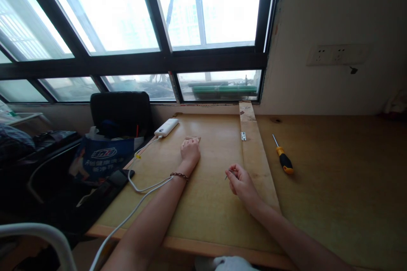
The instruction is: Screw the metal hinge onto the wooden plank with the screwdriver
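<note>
My right hand (243, 186) is raised over the table, thumb and fingers pinched on a small metal screw (226, 177) whose thin tip points down to the left. My left hand (190, 151) rests on the tabletop with its fingers curled; a small flat brownish piece (196, 138) shows at its fingertips, and what the fingers hold is hidden. A long wooden board (254, 152) lies along the table to the right, with a small metal hinge-like plate (243, 136) at its left edge. Right of the board lies a screwdriver (284, 160) with a yellow and black handle.
A white power bank (166, 128) lies at the table's left edge; its white cable (140, 207) runs past my left forearm. Left of the table (210, 224) are a black chair (121, 108) and a blue bag (98, 161). Window and wall stand behind.
</note>
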Available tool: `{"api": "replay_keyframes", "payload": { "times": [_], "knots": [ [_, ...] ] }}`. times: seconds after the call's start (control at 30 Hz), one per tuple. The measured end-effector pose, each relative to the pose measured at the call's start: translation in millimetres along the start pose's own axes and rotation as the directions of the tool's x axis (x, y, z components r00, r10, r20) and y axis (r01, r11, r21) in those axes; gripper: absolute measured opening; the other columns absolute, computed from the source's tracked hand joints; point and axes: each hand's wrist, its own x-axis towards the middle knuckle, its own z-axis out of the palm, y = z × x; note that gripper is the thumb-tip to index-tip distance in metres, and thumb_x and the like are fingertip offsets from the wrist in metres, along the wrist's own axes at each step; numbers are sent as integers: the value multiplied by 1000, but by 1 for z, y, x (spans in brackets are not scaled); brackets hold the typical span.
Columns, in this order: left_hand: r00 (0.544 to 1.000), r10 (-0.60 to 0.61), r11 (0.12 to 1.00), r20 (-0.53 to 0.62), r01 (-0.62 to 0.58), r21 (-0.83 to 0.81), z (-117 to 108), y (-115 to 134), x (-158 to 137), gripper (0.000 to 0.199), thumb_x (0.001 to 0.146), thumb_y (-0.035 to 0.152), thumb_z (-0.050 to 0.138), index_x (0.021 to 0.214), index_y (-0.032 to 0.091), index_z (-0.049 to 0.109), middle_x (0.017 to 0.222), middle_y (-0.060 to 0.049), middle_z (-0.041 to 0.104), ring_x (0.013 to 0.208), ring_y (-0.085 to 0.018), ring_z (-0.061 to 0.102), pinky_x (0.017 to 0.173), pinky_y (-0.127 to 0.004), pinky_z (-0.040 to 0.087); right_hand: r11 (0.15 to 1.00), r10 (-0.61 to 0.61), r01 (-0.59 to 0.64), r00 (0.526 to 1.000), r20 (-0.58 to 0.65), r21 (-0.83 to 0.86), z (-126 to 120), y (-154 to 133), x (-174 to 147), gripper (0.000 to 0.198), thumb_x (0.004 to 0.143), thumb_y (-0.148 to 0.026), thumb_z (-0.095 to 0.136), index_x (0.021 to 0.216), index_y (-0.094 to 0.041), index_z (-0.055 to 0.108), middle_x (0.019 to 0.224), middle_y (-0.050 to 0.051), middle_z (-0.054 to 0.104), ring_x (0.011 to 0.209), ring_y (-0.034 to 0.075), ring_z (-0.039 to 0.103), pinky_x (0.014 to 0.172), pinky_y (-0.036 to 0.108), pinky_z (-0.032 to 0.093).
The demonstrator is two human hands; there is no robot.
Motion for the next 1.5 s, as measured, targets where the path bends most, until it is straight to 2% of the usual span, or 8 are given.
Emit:
{"api": "replay_keyframes", "payload": {
  "times": [0.4, 0.57, 0.63, 0.73, 0.87, 1.13, 1.33, 1.5],
  "knots": [
    [998, -59, 998, 14, 59, -28, -6, 0, -1, 32, 83, 22, 35, 99, 11, 60, 100, -17, 60, 96, -28, 52, 80, -40, 36, 968, 19, -39, 997, 80, 249, -7, -10, 4, 32, 72, -45, 56, 76, -21, 34, 50, -10, 37, 35, 3, 24, 35, 17, 11],
    [996, 34, 970, -80, -52, -238, -28, 7, -4, 30, 83, 23, 38, 102, 15, 60, 113, -15, 56, 112, -29, 44, 93, -43, 32, 931, 67, -94, 994, 89, 352, -9, -12, 6, 31, 70, -41, 58, 78, -21, 35, 55, -9, 43, 37, 3, 29, 37, 16, 13],
    [983, 131, 875, -129, -176, -451, -42, 21, -11, 28, 84, 24, 39, 101, 18, 61, 115, -11, 56, 113, -25, 44, 97, -38, 31, 935, 55, -73, 997, 63, 348, -11, -11, 8, 32, 69, -42, 59, 78, -21, 36, 55, -9, 42, 37, 3, 29, 37, 16, 14],
    [960, 225, 506, -168, -262, -822, -63, 53, -35, 24, 83, 29, 43, 93, 20, 64, 97, -8, 64, 92, -19, 57, 84, -31, 43, 977, -11, 20, 999, -45, 210, -16, -11, 11, 29, 73, -44, 56, 78, -20, 40, 54, -8, 42, 38, 4, 31, 37, 17, 17],
    [901, 391, 138, -189, -260, -956, -88, 88, -75, 19, 79, 28, 53, 90, 21, 66, 91, -7, 65, 83, -17, 60, 76, -28, 47, 973, -223, 205, 954, -199, -109, -25, -14, 11, 21, 81, -41, 47, 80, -20, 47, 58, -4, 47, 46, 9, 41, 42, 21, 29],
    [914, 367, 102, -175, -226, -969, -89, 96, -91, 19, 76, 22, 55, 88, 22, 69, 87, -8, 67, 80, -17, 61, 74, -27, 47, 782, -446, 271, 872, -201, -562, -33, -20, 7, 13, 87, -31, 36, 84, -21, 45, 71, 2, 56, 62, 16, 54, 57, 26, 36],
    [936, 331, 148, -120, -178, -973, -80, 97, -91, 15, 76, 24, 56, 82, 22, 70, 81, -6, 69, 74, -16, 61, 70, -27, 48, 719, -442, 231, 880, -175, -655, -34, -20, 6, 16, 88, -31, 34, 88, -21, 46, 74, 3, 59, 61, 17, 54, 55, 25, 33],
    [961, 277, 1, 22, 23, -1000, -77, 98, -92, 18, 73, 30, 61, 83, 17, 68, 78, -6, 69, 72, -17, 64, 69, -28, 51, 713, -484, 249, 851, -204, -655, -35, -17, 8, 18, 89, -30, 33, 91, -20, 48, 81, 5, 60, 71, 18, 56, 62, 26, 37]
  ]
}}
